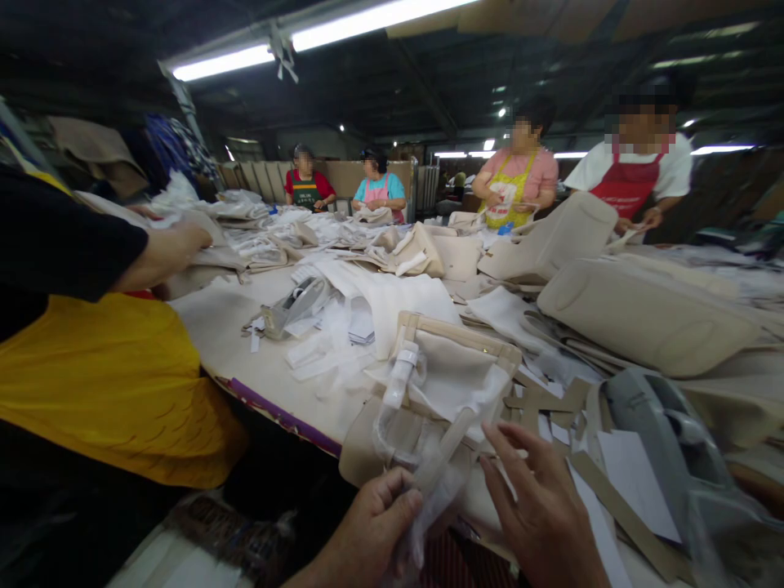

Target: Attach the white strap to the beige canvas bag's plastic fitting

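A beige handbag [453, 333] lies at the table's near edge, with white material showing inside its opening. Its strap [446, 447] is wrapped in clear plastic film and loops toward me. My left hand [385, 514] has its thumb and fingers closed on the wrapped strap, with loose film hanging below. To the right of the strap, my right hand [539, 502] is held with fingers spread, its fingertips close to the bag and strap. Nothing shows in its grasp.
A grey tape dispenser [658, 449] stands at right by cardboard strips [630, 506] and white paper. Another dispenser [300, 306] sits left of the bag. Beige bag pieces [643, 314] pile across the table. A person in a yellow apron [104, 384] works at left; several others stand opposite.
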Demonstrator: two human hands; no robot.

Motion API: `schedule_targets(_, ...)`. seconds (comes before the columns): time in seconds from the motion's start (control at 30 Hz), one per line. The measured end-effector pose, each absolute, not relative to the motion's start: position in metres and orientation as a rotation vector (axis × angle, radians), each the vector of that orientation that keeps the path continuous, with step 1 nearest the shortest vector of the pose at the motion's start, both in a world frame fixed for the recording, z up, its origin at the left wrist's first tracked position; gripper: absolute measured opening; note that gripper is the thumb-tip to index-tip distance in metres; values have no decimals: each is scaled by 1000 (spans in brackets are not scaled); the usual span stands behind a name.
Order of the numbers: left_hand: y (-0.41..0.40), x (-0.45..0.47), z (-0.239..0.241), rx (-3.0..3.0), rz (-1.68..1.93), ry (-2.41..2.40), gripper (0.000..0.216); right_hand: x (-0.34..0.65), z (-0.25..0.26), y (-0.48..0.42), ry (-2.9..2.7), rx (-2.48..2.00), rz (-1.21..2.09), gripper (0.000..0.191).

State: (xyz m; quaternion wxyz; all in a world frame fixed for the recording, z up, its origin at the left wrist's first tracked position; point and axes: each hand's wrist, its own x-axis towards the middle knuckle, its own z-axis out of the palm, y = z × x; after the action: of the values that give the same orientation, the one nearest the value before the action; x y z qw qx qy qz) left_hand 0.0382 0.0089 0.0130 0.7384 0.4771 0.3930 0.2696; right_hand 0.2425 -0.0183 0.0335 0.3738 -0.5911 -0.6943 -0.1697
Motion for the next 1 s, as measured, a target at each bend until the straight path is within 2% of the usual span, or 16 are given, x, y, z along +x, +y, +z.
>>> schedule_targets(0.13,4,35,24,1021,616,843,34,240,29,-16,-2034,-1462,-543,32)
schedule_targets(0.27,1,29,26,1034,603,798,34,230,23,-15,-1987,-1363,-376,24)
schedule_targets(0.37,3,26,21,1158,572,753,32,221,24,-16,-1811,-1356,0,13)
schedule_targets(0.5,4,27,13,1398,580,774,25,209,30,-20,-1367,-1450,753,22)
schedule_targets(0.6,4,29,11,1525,639,802,25,202,34,-21,-925,-1327,1236,25)
schedule_targets(0.8,3,30,15,1737,688,824,19,187,36,-19,-367,-1010,1554,32)
schedule_targets(1.0,3,31,12,1866,769,872,15,181,20,-23,-199,-982,1803,34)
